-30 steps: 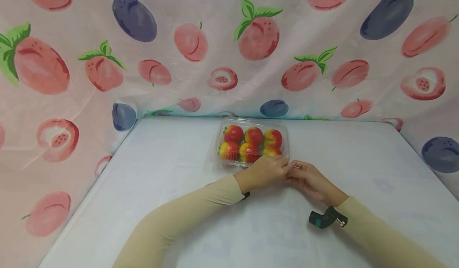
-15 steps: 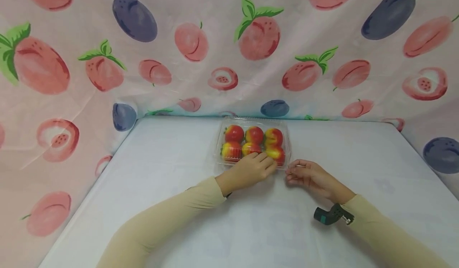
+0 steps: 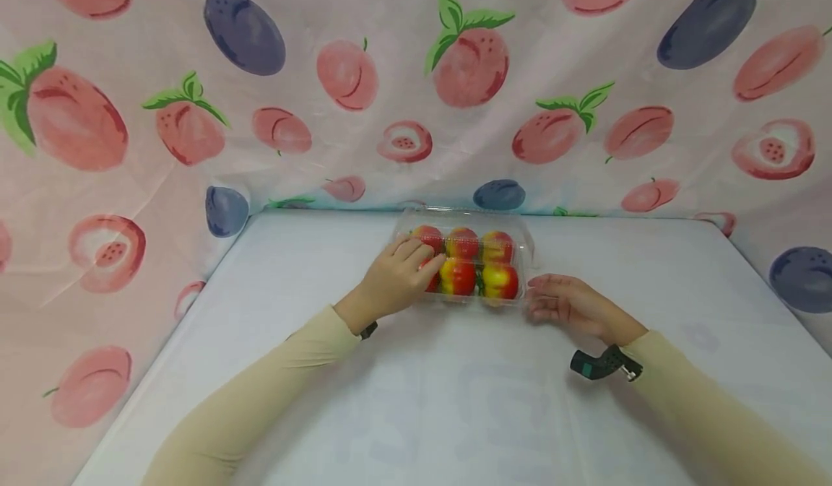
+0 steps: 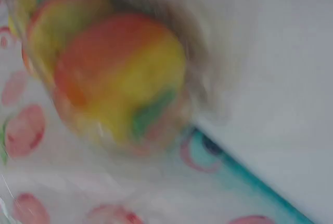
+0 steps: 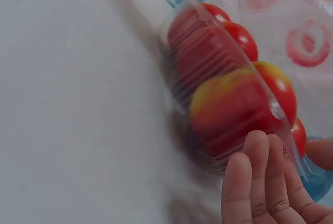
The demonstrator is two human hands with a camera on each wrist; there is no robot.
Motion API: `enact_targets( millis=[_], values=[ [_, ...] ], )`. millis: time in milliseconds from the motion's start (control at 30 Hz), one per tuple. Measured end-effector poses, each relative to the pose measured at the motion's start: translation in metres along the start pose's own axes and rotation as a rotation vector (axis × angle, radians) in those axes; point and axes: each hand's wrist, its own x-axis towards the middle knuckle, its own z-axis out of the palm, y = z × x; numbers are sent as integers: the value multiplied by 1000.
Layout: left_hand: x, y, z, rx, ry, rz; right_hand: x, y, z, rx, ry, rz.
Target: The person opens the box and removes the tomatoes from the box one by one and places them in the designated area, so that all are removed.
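Seemingly raising the lid (image 3: 465,220) of the clear box (image 3: 468,301) on the counter (image 3: 455,399); cannot tell the grip of left hand (image 3: 395,275); holding straight-fingered right hand (image 3: 572,305) alongside, clasping nothing; next, probably fold lid back.

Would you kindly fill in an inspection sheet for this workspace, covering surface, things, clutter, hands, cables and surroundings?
Surface: white cloth-covered table.
Things: clear plastic rectangular box holding six round red-and-yellow fruits.
Clutter: nothing seen.
Hands: the left hand reaches over the box's left end, partly hiding a fruit; the right hand is at its right end, palm facing it.
Cables: nothing seen.
Surroundings: pale pink fruit-print cloth backdrop.
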Motion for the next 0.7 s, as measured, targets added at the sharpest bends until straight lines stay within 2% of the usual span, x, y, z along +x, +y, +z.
enact_targets(
  millis=[167, 367, 500, 700],
  values=[
    [-3, -21, -4, -6, 27, -70, 10, -11, -5, 67, 54, 34],
    [-2, -40, -4, -49, 46, -144, 24, -20, -5, 57, 93, 44],
    [1, -48, -5, -119, 22, -201, 30, -20, -3, 26, 135, 46],
    [8, -63, -6, -267, -18, -328, 31, -17, 0, -38, 182, 52]
  ],
)
